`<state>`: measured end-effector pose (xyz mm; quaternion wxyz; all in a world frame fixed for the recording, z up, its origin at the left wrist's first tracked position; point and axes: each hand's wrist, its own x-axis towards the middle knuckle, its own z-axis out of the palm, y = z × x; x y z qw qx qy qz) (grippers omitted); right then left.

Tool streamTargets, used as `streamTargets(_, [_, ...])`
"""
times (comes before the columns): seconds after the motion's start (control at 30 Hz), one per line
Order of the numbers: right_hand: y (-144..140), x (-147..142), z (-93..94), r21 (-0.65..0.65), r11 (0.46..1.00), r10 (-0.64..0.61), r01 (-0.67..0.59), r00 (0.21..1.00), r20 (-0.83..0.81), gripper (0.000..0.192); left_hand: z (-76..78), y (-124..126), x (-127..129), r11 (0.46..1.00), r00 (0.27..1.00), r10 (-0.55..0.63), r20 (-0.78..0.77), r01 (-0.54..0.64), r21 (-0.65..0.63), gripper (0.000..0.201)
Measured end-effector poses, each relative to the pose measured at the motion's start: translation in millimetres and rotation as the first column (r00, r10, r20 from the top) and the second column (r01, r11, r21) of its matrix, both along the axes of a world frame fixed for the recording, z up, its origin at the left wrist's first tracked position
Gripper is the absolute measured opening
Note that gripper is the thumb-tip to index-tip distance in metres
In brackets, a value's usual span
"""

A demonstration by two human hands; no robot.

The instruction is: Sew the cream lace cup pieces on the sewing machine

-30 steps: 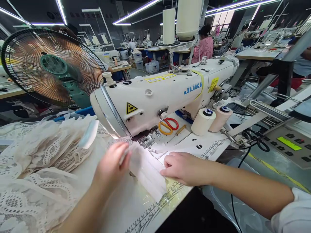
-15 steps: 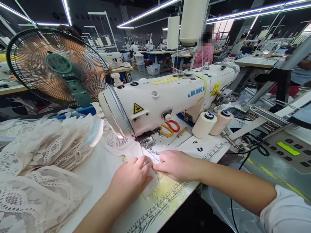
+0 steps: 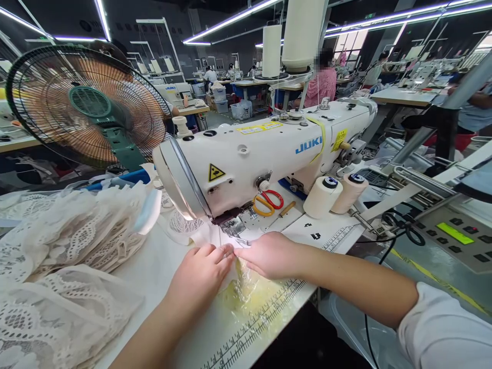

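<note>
White lace fabric (image 3: pixel 186 225) lies at the needle end of a white JUKI sewing machine (image 3: pixel 242 154). With curled fingers, my left hand (image 3: pixel 202 271) grips the near part of this fabric in front of the presser foot. My right hand (image 3: pixel 271 256) is closed on the fabric's edge, its fingertips touching those of my left. Most of the cloth between them is hidden by my fingers. Just behind my right hand, a thin metal guide (image 3: pixel 241 241) shows near the needle area.
Stacked lace pieces (image 3: pixel 77 230) lie on the left. Red-and-yellow-handled scissors (image 3: pixel 269 202), a wooden-handled tool (image 3: pixel 287 208) and two thread cones (image 3: pixel 323 197) sit under and beside the machine arm. A large fan (image 3: pixel 90 105) stands behind, and a control panel (image 3: pixel 457 233) at right.
Both hands have moved slightly closer to the needle, and the fabric has gone forward with them. Less cloth shows below my fingers. The view has shifted a little.
</note>
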<state>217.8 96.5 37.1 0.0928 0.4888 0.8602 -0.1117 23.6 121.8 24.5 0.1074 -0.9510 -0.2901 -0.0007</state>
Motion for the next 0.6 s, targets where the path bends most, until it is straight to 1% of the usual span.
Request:
streamTargets(0.07, [2.0, -3.4, -0.6, 0.003, 1.000, -0.019, 0.019, 1.000, 0.004, 0.038, 0.6, 1.0, -0.3, 1.000, 1.000, -0.002, -0.015, 0.003, 0.007, 0.037])
streamTargets(0.23, [4.3, -12.7, 4.7, -0.057, 0.996, -0.066, 0.070, 0.996, 0.064, 0.048, 1.8, 0.9, 1.4, 1.000, 0.998, 0.020, 0.057, -0.019, -0.012, 0.023])
streamTargets(0.33, [1.3, -13.5, 5.1, -0.054, 0.997, -0.057, 0.061, 0.996, 0.069, 0.050, 1.7, 1.2, 0.8, 0.999, 0.999, 0.032, 0.042, -0.031, -0.022, 0.023])
streamTargets(0.43, [-4.3, -7.7, -0.8, -0.005, 0.999, -0.035, 0.035, 0.999, 0.008, 0.046, 1.7, 2.0, -1.0, 0.998, 0.999, 0.046, 0.025, -0.045, -0.046, 0.028])
streamTargets(0.6, [-12.1, 6.8, -16.0, 0.092, 0.996, 0.008, 0.008, 0.984, -0.176, 0.037, 1.4, 2.6, -2.0, 0.993, 0.997, 0.080, -0.007, -0.081, -0.091, 0.030])
